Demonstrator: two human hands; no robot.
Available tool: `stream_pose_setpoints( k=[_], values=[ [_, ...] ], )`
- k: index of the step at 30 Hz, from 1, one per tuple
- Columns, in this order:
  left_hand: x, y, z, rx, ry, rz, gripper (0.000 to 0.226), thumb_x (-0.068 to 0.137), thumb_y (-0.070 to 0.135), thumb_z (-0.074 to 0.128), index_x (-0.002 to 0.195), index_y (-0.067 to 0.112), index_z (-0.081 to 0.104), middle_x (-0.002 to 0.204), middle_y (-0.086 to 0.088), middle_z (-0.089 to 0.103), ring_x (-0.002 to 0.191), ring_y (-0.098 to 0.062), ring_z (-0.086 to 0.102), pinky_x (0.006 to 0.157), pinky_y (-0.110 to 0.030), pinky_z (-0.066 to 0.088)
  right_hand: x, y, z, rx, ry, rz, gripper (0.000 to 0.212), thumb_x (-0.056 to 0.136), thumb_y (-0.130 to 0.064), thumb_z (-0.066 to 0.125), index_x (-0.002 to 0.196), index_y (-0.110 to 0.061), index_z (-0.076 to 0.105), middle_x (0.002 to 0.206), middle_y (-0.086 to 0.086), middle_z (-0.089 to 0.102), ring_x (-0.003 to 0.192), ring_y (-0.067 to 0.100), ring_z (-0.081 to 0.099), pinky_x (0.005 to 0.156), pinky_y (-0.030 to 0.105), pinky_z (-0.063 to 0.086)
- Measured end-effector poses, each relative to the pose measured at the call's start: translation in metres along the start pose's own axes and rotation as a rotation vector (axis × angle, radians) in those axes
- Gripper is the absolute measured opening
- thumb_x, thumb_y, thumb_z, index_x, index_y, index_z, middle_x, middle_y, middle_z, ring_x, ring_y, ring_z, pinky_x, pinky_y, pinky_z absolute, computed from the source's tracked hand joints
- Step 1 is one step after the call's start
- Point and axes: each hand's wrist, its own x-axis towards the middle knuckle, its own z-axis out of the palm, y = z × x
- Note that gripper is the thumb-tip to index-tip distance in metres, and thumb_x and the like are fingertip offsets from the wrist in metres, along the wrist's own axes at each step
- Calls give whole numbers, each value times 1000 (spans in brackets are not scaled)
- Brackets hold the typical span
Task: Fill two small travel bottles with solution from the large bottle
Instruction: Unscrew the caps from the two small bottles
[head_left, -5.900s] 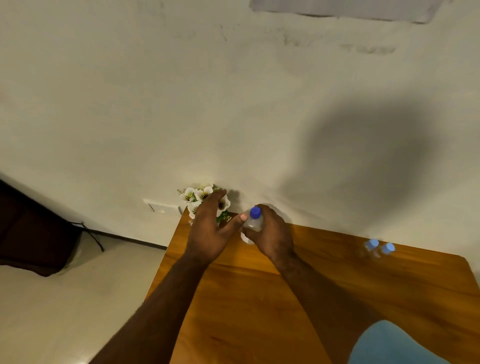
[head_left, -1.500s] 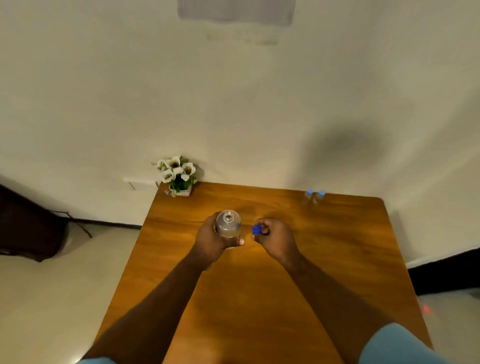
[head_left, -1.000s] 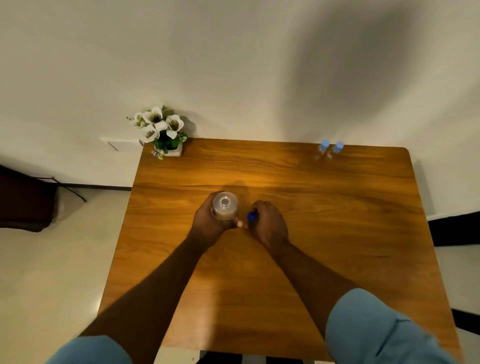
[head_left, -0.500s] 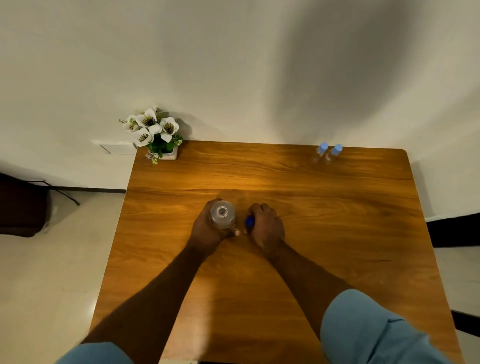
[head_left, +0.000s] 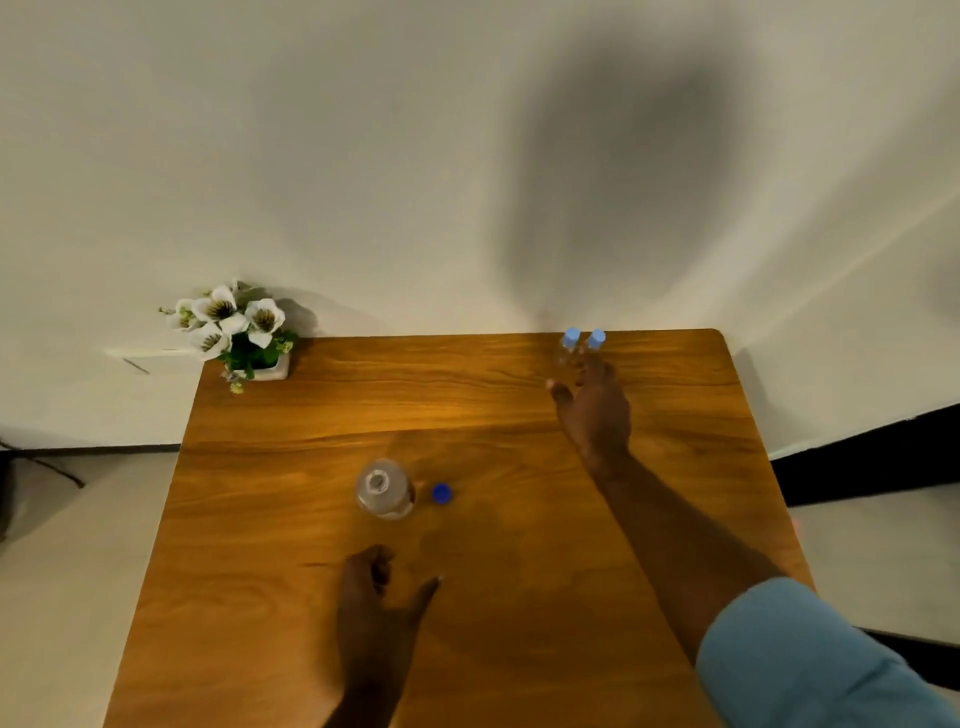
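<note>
Standing uncapped and upright mid-table, the large bottle (head_left: 385, 489) has its dark blue cap (head_left: 441, 493) lying just beside it. Well beyond the large bottle, at the table's (head_left: 291, 597) far edge, two small travel bottles (head_left: 581, 345) stand side by side, the right hand (head_left: 592, 410) spread just short of them. Nearer than the large bottle, the left hand (head_left: 376, 603) hovers, loosely curled, holding nothing. A flower pot (head_left: 244, 338) occupies the far corner.

wall (head_left: 363, 156): off-white | floor (head_left: 78, 545): pale | table (head_left: 519, 649): wood
</note>
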Motion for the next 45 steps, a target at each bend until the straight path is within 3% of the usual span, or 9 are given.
stream_pose_setpoints(
  k=[6, 10, 15, 23, 27, 32, 36, 41, 45],
  values=[
    [-16, 59, 58, -103, -212, 141, 65, 63, 50, 89, 116, 28, 59, 107, 14, 62, 99, -6, 61, 80, -24, 52, 45, 15, -27, 4, 24, 1, 47, 86, -37, 75, 125, -17, 58, 126, 11, 61, 109, 30, 65, 83, 42, 57],
    [19, 108, 107, -125, -258, 212, 71, 72, 42, 89, 132, 20, 58, 127, 6, 63, 117, -10, 60, 95, -27, 52, 55, 27, -28, -23, -4, -45, 49, 86, -36, 76, 126, -15, 59, 128, 10, 60, 110, 28, 64, 82, 37, 54],
    [80, 163, 164, -160, -240, 212, 69, 83, 44, 81, 141, 23, 52, 139, 5, 57, 126, -13, 53, 97, -32, 50, 76, 40, -25, -64, -16, -150, 47, 85, -33, 76, 127, -19, 58, 123, 10, 59, 108, 28, 61, 76, 33, 52],
    [149, 196, 225, -124, -256, 248, 63, 86, 26, 81, 141, 17, 53, 133, 4, 61, 116, -8, 52, 93, -27, 47, 114, 58, -20, -119, -88, -268, 50, 87, -24, 75, 133, -19, 58, 130, 11, 57, 116, 29, 59, 87, 34, 53],
    [164, 196, 245, -95, -336, 293, 61, 85, 20, 81, 140, 23, 56, 134, 2, 65, 116, -9, 56, 98, -32, 52, 121, 67, -17, -118, -129, -320, 40, 89, -24, 72, 127, -16, 63, 123, 10, 62, 108, 29, 63, 84, 34, 54],
    [175, 190, 258, -28, -315, 284, 40, 87, 36, 76, 124, 24, 68, 106, 4, 76, 97, -18, 71, 81, -38, 61, 126, 72, -16, -121, -133, -355, 24, 92, -23, 65, 114, -14, 68, 107, 7, 68, 95, 25, 64, 73, 28, 45],
    [166, 190, 249, -62, -299, 251, 33, 88, 37, 77, 116, 20, 71, 97, 7, 73, 87, -14, 68, 70, -33, 57, 115, 75, -28, -131, -150, -375, 24, 92, -26, 66, 113, -13, 68, 106, 6, 68, 95, 24, 64, 73, 29, 48],
    [116, 185, 207, -105, -270, 264, 46, 88, 29, 79, 129, 12, 68, 115, 0, 72, 104, -18, 65, 87, -30, 54, 74, 79, -62, -79, -172, -337, 27, 92, -31, 68, 115, -16, 68, 112, 1, 68, 97, 20, 64, 77, 27, 49],
    [63, 164, 168, -128, -305, 241, 37, 87, 29, 80, 118, 11, 71, 98, 3, 71, 95, -17, 67, 80, -27, 53, 21, 84, -90, 0, -191, -283, 28, 90, -34, 71, 113, -19, 70, 111, -2, 70, 89, 16, 66, 76, 32, 58]
  ],
)
